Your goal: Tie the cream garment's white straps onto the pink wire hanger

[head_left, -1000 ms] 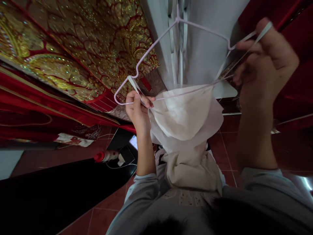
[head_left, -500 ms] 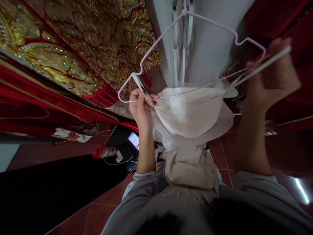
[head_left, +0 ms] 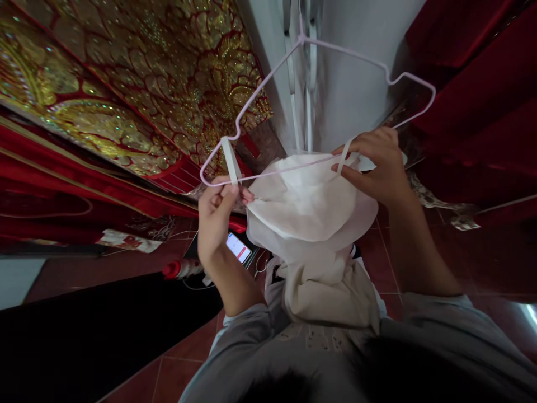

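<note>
A pale pink wire hanger (head_left: 271, 76) stands before me, its lower bar running across a white sheer garment (head_left: 312, 201). One white strap (head_left: 230, 159) is looped over the hanger's left shoulder and runs down to my left hand (head_left: 216, 215). The fingers of that hand pinch the strap's lower end by the bar. My right hand (head_left: 380, 168) is at the bar's right part, with another strap (head_left: 344, 155) curved across its thumb and forefinger. The hanger's right shoulder carries no strap. Below, the garment's beige cloth (head_left: 329, 291) lies bunched against my lap.
Red and gold sequined garments (head_left: 168, 84) hang at the left, dark red cloth (head_left: 474, 112) at the right. A grey cabinet with handles (head_left: 352, 73) is behind the hanger. A lit phone (head_left: 238, 248) and a red-capped bottle (head_left: 180, 270) lie on a black table (head_left: 126, 330).
My right hand has come leftward from beyond the hanger's right end to its lower bar, and its strap, stretched out before, is now slack. My left hand has shifted slightly down and left.
</note>
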Available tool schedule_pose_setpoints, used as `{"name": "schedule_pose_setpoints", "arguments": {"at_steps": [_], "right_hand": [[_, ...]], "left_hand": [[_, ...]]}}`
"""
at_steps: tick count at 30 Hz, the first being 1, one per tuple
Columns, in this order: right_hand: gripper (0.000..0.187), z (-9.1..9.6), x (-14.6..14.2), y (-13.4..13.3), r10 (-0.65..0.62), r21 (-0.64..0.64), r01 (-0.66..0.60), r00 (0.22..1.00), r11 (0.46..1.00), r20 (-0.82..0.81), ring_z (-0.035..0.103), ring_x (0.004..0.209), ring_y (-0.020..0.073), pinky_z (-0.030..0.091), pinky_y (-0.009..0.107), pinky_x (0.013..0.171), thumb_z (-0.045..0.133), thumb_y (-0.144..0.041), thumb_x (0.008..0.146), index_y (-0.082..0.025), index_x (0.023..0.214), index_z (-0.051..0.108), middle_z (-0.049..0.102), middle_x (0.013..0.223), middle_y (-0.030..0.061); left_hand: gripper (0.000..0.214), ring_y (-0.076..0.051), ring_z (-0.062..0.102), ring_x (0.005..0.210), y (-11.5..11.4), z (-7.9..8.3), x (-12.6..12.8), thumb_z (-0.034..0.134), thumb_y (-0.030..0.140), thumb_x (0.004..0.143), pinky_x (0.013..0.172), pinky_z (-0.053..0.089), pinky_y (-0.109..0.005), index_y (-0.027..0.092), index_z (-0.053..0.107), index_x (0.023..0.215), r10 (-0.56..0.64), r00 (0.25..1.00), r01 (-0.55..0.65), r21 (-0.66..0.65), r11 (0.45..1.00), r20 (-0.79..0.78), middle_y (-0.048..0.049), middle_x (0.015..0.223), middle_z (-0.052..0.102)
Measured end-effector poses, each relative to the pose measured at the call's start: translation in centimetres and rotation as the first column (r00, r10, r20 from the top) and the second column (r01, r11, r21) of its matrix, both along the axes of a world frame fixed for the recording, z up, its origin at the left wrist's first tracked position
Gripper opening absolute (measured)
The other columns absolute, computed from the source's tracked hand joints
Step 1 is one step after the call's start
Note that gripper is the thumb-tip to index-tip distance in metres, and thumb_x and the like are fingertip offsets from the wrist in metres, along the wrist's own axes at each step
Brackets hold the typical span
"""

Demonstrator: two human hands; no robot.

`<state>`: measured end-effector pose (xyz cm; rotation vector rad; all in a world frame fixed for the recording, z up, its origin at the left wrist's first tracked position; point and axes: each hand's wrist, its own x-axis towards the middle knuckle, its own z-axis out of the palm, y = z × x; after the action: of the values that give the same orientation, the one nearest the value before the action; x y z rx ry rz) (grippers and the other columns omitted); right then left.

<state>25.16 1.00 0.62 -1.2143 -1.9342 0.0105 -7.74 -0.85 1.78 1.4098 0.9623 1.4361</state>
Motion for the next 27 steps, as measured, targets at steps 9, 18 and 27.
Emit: {"name": "schedule_pose_setpoints", "arguments": {"at_steps": [9, 18, 27], "right_hand": [[0.021, -0.1, -0.9, -0.4, 0.003, -0.015, -0.002, 1.000, 1.000, 0.028, 0.065, 0.090, 0.0249, 0.042, 0.047, 0.094, 0.066, -0.049, 0.095, -0.028, 0.094, 0.068, 0.074, 0.091, 0.0020], [0.009, -0.5, -1.2, -0.4, 0.002, 0.025, -0.002, 1.000, 1.000, 0.009, 0.062, 0.084, 0.0230, 0.040, 0.046, 0.092, 0.066, -0.037, 0.093, -0.028, 0.092, 0.067, 0.070, 0.084, 0.0003], [0.011, -0.9, -1.1, -0.5, 0.002, 0.037, -0.004, 0.999, 0.999, 0.054, 0.062, 0.090, 0.0247, 0.039, 0.046, 0.094, 0.068, -0.038, 0.092, -0.028, 0.097, 0.067, 0.073, 0.093, 0.0020]], "left_hand": [[0.039, -0.016, 0.071, 0.081, 0.7, 0.0, -1.9, 0.091, 0.041, 0.074, 0.090, 0.060, -0.028, 0.036, 0.081, 0.112, 0.191, 0.908, -0.221, 0.039, 0.975, 0.372, 0.0026, 0.074, 0.070], [0.028, -0.013, 0.060, 0.138, -0.4, 3.2, -0.5, 0.073, 0.043, 0.089, 0.110, 0.053, -0.019, 0.040, 0.077, 0.116, 0.138, 0.916, -0.235, 0.225, 0.946, 0.377, 0.0131, 0.131, 0.074], [0.018, -0.021, 0.078, 0.108, 2.7, 0.0, -3.2, 0.076, 0.039, 0.091, 0.098, 0.061, -0.033, 0.025, 0.080, 0.101, 0.274, 0.944, -0.282, 0.018, 0.959, 0.185, -0.0026, 0.107, 0.084]]}}
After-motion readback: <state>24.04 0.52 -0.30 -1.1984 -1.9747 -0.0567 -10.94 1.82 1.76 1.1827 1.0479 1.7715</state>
